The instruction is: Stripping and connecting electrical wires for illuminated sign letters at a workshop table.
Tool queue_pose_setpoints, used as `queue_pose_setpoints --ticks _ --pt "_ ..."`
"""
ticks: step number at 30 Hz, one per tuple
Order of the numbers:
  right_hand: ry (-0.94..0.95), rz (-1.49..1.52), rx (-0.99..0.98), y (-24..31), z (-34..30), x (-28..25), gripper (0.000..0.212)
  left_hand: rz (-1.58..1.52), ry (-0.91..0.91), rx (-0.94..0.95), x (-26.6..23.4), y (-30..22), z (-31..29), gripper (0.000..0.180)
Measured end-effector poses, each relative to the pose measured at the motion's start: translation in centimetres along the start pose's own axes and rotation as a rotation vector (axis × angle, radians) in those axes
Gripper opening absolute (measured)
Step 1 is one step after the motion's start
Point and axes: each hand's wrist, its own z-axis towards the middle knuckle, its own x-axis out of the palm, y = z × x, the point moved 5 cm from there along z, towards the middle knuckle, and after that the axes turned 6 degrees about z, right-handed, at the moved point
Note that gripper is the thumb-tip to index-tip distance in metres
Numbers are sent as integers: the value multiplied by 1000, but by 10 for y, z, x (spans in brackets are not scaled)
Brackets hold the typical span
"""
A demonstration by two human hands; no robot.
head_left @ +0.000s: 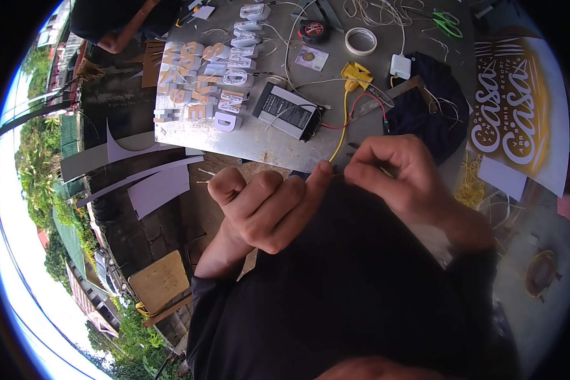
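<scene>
My left hand (266, 212) is closed in front of my dark shirt, its fingers curled round a thin wire. Pale wire ends (204, 177) stick out on its left side. My right hand (396, 180) pinches thumb against fingers close to the left fingertip, on what looks like the wire's thin end, mostly hidden. A yellow cable (343, 130) runs from a yellow clip (356, 75) on the table down to the left fingertip. Beyond the hands lies a boxy power supply (288, 111) with a black label. A red wire (365, 96) loops beside it.
Rows of small block letters (212, 76) stand on the metal table (259, 149). Farther back lie a tape measure (313, 30), a tape roll (361, 41), green-handled scissors (448, 24) and a white adapter (400, 66). Dark cloth (434, 95) and a printed sign (519, 107) are at right. Another person's arm (130, 25) shows far left.
</scene>
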Motion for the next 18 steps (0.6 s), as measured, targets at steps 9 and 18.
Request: queue_pose_setpoints --ticks 9,18 --pt "128 -262 -127 8 -6 -21 35 -489 154 -224 14 18 4 26" --pt "-27 -979 -1129 37 -27 6 29 -1265 385 -523 36 24 -2 13"
